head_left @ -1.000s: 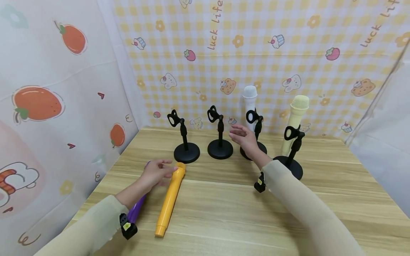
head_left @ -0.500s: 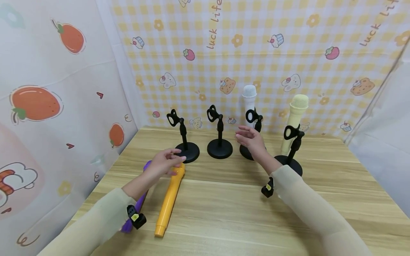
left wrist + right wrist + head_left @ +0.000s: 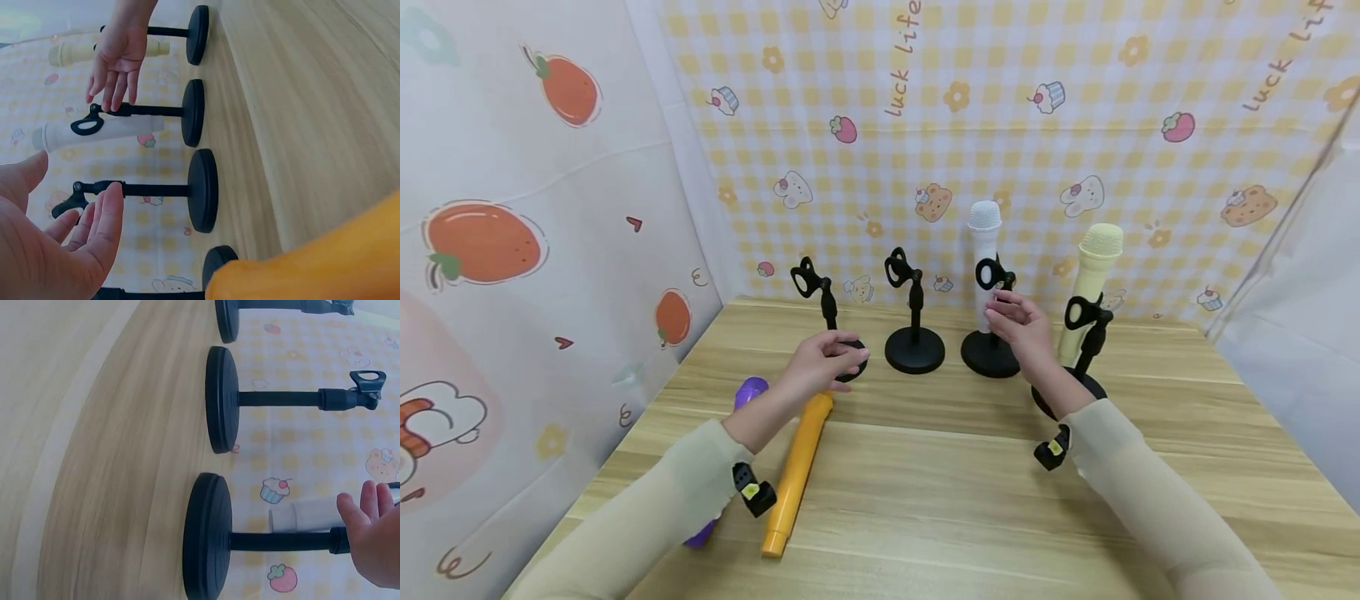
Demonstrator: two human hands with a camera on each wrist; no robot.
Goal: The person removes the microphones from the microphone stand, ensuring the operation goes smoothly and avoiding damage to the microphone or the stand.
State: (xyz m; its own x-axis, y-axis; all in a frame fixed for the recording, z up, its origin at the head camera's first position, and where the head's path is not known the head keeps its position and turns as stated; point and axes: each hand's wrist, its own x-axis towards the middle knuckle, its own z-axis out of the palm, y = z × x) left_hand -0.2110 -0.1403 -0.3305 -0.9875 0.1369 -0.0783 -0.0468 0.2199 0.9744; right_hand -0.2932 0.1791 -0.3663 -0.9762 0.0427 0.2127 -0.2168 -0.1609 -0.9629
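Observation:
My left hand (image 3: 820, 367), fingers loosely bent and holding nothing, hovers over the head end of an orange microphone (image 3: 797, 479) lying on the table. Beside it lies a purple microphone (image 3: 751, 390), partly hidden by the left forearm. My right hand (image 3: 1026, 333) is in front of the stand (image 3: 991, 354) with the white microphone (image 3: 984, 221); its fingers are relaxed and appear to grip nothing. A pale yellow microphone (image 3: 1101, 243) is upright at the rightmost stand (image 3: 1090, 342). In the left wrist view, both the left hand (image 3: 69, 244) and right hand (image 3: 122, 59) look unclenched.
Two black stands without microphones, the leftmost stand (image 3: 829, 304) and its neighbour (image 3: 915, 350), stand toward the back of the wooden table (image 3: 925, 500). A checked cloth (image 3: 865, 167) hangs behind, and a white printed cloth (image 3: 587, 275) hangs at the left.
My left hand has moved right and away from me, uncovering the purple microphone's head. My right hand has shifted right, across the white microphone's stand. The microphones and stands stay put.

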